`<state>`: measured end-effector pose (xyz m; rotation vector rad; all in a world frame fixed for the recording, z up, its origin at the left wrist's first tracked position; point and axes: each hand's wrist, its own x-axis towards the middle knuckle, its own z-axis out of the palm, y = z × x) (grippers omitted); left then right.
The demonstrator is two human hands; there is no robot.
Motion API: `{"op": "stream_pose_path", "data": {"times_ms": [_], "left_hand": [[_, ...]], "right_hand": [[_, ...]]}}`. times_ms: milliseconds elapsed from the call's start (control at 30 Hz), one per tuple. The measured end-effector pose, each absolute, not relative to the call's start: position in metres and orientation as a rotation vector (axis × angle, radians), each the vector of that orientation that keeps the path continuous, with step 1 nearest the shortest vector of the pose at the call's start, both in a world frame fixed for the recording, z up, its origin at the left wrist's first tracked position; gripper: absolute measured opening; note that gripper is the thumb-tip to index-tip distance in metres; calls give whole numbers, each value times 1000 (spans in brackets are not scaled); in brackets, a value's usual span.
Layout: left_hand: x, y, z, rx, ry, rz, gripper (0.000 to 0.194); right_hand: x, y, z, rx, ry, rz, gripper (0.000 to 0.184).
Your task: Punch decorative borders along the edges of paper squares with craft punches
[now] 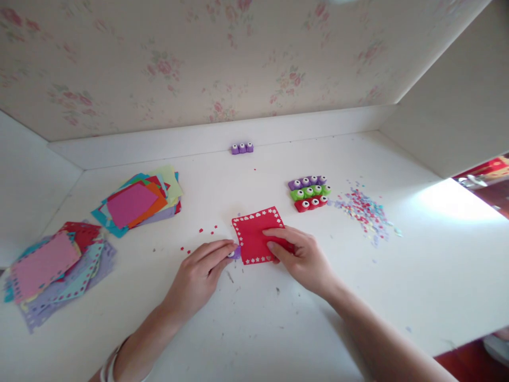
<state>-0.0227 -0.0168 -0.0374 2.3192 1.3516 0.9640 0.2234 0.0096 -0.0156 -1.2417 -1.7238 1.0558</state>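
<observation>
A red paper card [254, 236] lies in front of me, with small shapes punched along its edges. My left hand [199, 270] is closed around a small purple craft punch [235, 253], which sits at the card's lower left edge. On the card's right side, my right hand [300, 257] pinches the paper between thumb and fingers. Several tiny red cut-outs [201, 231] are scattered left of the card. The lower part of the left edge by the punch is partly covered.
Plain coloured cards [133, 204] are piled at the left, with punched cards [47, 265] nearer me. Rows of purple, green and red punches [309, 192] stand to the right, beside a heap of confetti [366, 212]. More purple punches [242, 148] stand by the back wall.
</observation>
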Motion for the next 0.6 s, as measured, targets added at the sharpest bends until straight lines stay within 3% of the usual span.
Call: {"op": "stream_pose_path", "data": {"times_ms": [300,600], "left_hand": [[-23,-16,-39,2312,1375,958,22],[-24,-17,-40,2306,1349,934,26]], "right_hand": [[223,9,-16,-1202,-1633,1176,22],[222,13,-17,-1273,-1719,1053,26]]}}
